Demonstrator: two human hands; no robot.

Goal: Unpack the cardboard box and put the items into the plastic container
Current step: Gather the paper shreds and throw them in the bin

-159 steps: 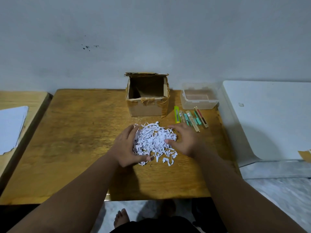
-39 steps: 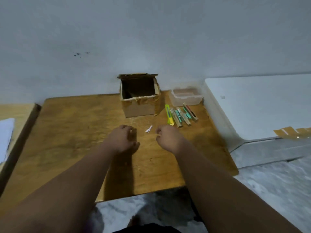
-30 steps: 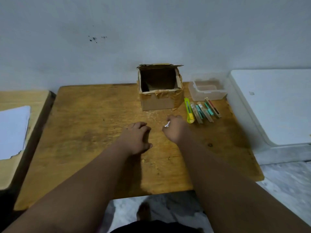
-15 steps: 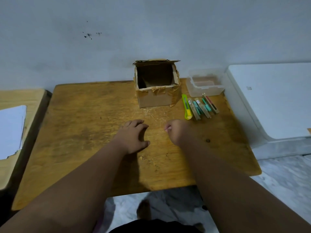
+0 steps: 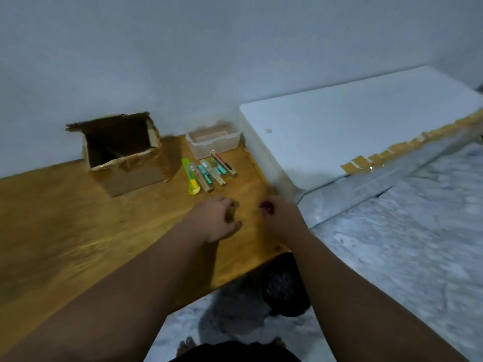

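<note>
The cardboard box point(image 5: 122, 155) stands open at the back of the wooden table point(image 5: 78, 218), its inside dark with nothing showing. To its right is the clear plastic container point(image 5: 213, 142), with nothing in it. In front of the container lies a row of items: a yellow-green utility knife point(image 5: 191, 178) and several slim packs point(image 5: 217, 168). My left hand point(image 5: 217, 220) rests on the table with its fingers loosely curled, holding nothing. My right hand point(image 5: 279, 215) hovers near the table's right edge, fingertips pinched together on a small paper scrap that is barely visible in the blur.
A large white slab point(image 5: 339, 131) lies right of the table, with strips of brown tape point(image 5: 392, 152) along its front edge. Below it is marble floor point(image 5: 405, 244). A dark object point(image 5: 285, 293) sits under the table's corner.
The shredded paper pile is gone from the table. My right hand picked up the last scrap and carried it rightward, and my view has swung right. My left hand stays resting on the table.
</note>
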